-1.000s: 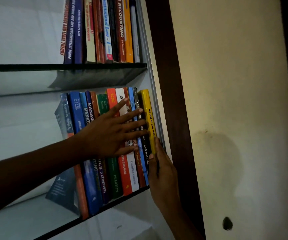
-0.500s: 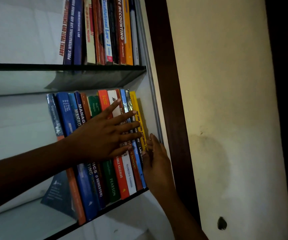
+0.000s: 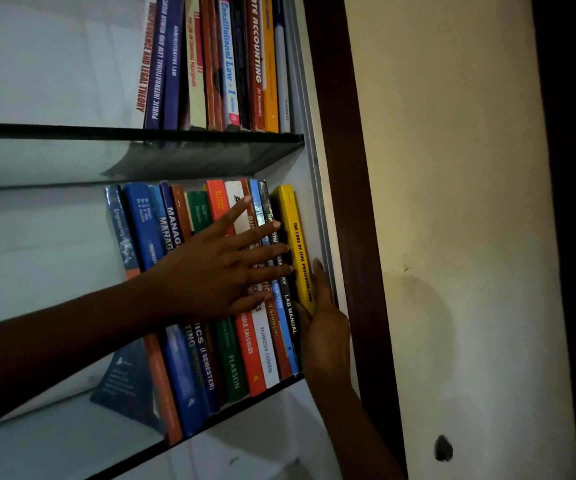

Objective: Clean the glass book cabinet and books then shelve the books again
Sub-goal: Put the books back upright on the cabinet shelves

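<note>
Head view, and both hands are on the lower glass shelf (image 3: 37, 445). The left hand (image 3: 210, 271) reaches in from 9 o'clock, fingers straight and fanned apart, pressing flat on the spines of the standing books (image 3: 245, 351). At the row's 3 o'clock end sits the yellow Code of Civil Procedure book (image 3: 295, 230), upright, its spine proud of its neighbours. The right hand (image 3: 324, 327) comes up from 5 o'clock, fingers straight and together against that book's right cover, squeezed beside the dark wooden cabinet frame (image 3: 348, 168). At 12 o'clock, law books (image 3: 227, 64) stand on the upper glass shelf (image 3: 71, 130)
</note>
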Demonstrator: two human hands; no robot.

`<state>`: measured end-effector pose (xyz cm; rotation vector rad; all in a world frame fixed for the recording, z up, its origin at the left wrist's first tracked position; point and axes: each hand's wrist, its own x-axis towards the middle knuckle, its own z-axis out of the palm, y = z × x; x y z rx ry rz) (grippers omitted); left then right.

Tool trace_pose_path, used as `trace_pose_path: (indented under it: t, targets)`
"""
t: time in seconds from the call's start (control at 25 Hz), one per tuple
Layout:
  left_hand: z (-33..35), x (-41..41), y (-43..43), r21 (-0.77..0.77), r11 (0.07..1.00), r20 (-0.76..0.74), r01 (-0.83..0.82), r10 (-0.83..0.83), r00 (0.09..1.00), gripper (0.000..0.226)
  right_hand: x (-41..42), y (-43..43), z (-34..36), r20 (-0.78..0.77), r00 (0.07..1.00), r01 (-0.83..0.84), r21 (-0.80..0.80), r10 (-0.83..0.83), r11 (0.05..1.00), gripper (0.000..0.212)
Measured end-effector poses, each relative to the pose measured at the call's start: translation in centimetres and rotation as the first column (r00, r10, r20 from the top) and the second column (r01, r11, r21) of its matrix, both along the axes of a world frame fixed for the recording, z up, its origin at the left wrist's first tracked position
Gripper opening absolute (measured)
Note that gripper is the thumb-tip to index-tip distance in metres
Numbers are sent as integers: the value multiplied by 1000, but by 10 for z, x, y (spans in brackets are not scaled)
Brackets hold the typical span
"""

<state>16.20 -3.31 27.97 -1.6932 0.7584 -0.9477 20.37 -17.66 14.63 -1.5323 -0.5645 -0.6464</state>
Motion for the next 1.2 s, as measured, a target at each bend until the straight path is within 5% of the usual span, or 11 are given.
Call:
trace_pose_path:
  t: [0.16, 0.6, 1.04, 1.2]
  targets:
    - [-1, -3, 2, -6, 1000, 11, -4, 4, 1000, 65, 14, 6, 6, -79, 972, 204, -191, -222, 960, 30]
    - [0, -6, -3, -36, 998, -18, -58, 57, 998, 63, -21, -24, 4, 95, 924, 374, -31, -370, 927, 37]
    - [4, 4, -27, -2, 978, -100, -206, 205, 974, 52, -76, -67, 12, 179, 862, 493, -89, -473, 865, 44]
    - [3, 10, -27, -84, 978, -202, -189, 169, 965, 79, -92, -84, 18, 247, 817, 555, -89, -521, 827, 37]
